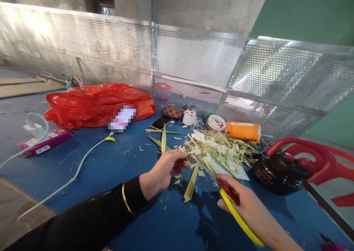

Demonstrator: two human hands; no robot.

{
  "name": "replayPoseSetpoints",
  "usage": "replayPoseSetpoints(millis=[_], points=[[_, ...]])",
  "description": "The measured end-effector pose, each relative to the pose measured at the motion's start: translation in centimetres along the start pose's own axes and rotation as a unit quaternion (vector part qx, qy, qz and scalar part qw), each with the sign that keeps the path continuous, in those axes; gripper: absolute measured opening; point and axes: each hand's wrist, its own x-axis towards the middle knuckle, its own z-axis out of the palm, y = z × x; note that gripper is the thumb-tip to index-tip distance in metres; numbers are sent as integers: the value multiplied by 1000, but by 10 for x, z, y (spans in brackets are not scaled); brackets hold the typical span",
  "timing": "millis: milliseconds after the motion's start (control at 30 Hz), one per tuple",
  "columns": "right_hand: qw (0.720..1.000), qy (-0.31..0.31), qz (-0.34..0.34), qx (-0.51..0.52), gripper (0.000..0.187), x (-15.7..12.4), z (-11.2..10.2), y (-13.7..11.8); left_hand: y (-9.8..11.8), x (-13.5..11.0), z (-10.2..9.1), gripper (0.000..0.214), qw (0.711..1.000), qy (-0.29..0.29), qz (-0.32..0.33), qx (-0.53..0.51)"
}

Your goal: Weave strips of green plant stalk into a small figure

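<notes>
My right hand (pixel 238 199) is wrapped round the yellow-and-red handles of a pair of scissors (pixel 240 221). The blades slant up and left over the blue table, and their tips come close to the fingertips of my left hand (pixel 164 169). Thumb and fingers of that left hand are pinched together, but whatever lies between them is too small to name. Just right of it, a pale green leaf piece (pixel 191 184) lies on the table. Behind both hands spreads a heap of shredded plant strips (pixel 229 147), partly on white paper (pixel 240 172). More narrow leaves (pixel 163 138) lie behind my left hand.
A red plastic bag (pixel 96 103), a lit phone (pixel 123 119) on a white cable and a purple power strip (pixel 45 142) are at left. Toward the back lie a dark phone (pixel 161 121), a tape roll (pixel 216 123) and an orange packet (pixel 243 131). A black kettle (pixel 279 173) stands right.
</notes>
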Motion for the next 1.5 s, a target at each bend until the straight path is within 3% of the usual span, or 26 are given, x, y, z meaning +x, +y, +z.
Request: replayPoseSetpoints(millis=[167, 433, 633, 967, 1133, 1500], points=[[999, 4, -1, 37, 46, 0, 9, -4, -6, -3, 2, 16, 1000, -12, -16, 10], [992, 34, 28, 116, 51, -2, 19, -3, -7, -1, 2, 18, 999, -34, -11, 23], [983, 23, 24, 180, 56, -1, 23, -5, -8, -1, 3, 12, 999, -28, -3, 28], [981, 30, 6, 193, 58, -2, 26, -6, -8, 0, 4, 16, 1000, -9, 10, 27], [980, 2, -8, 197, 53, -1, 25, -8, -8, 0, 5, 19, 1000, -1, 1, 6], [968, -2, -23, 249, 50, 3, 39, 0, -8, 0, 3, 21, 999, -11, -13, -29]])
